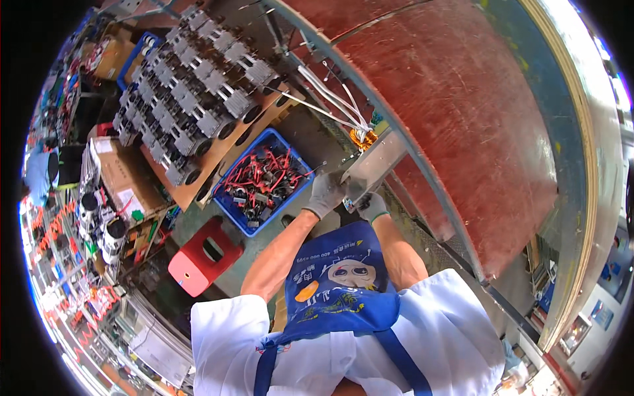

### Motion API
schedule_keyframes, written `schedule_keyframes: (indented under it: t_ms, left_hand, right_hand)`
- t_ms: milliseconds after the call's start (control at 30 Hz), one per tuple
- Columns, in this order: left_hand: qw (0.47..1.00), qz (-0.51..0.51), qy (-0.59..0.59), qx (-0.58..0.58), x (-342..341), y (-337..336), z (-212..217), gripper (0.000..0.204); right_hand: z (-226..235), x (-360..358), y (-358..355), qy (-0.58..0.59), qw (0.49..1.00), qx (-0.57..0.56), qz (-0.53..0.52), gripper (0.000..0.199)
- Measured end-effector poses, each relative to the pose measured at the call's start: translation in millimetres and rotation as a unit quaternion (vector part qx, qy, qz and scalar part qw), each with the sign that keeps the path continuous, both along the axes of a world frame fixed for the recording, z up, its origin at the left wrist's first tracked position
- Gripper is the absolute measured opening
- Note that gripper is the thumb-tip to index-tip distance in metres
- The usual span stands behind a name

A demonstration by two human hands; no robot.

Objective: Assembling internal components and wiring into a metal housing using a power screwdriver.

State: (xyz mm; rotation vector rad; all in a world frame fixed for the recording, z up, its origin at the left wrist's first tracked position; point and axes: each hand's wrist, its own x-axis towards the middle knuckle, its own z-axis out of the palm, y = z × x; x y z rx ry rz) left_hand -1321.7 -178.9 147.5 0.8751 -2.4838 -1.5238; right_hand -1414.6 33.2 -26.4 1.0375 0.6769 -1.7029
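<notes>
Both my hands wear grey gloves and are close together at the lower end of a grey sheet-metal piece (383, 158) beside the bench frame. My left hand (325, 195) reaches its left edge with fingers bent inward. My right hand (373, 206) is curled just below and to the right. A small shiny part (348, 204) shows between them; what exactly the fingers grip is hidden. Just above the metal piece, an orange-yellow coil (362, 138) gathers a bundle of white cables (333, 98), some with ring ends.
A blue crate (248, 233) of red-wired parts stands left of my hands, near a red stool (206, 257). Behind it, rows of grey metal assemblies (191, 82) cover a wooden board. The large red-topped bench (456, 99) with a metal frame rises at right.
</notes>
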Motion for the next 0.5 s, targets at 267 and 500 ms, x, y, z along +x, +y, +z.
schedule_keyframes:
  t_ms: [267, 500]
  left_hand:
    - [0.994, -0.014, -0.026, -0.104, 77.2, -19.7, -2.5, 0.022]
    - [0.987, -0.08, -0.124, -0.069, 103.0, -14.9, -21.3, 0.028]
  right_hand:
    - [164.1, -19.5, -35.4, 0.264, 0.961, 0.083, -0.029, 0.028]
    - [216.3, -77.3, -117.7, 0.877, -0.024, 0.241, 0.414, 0.027]
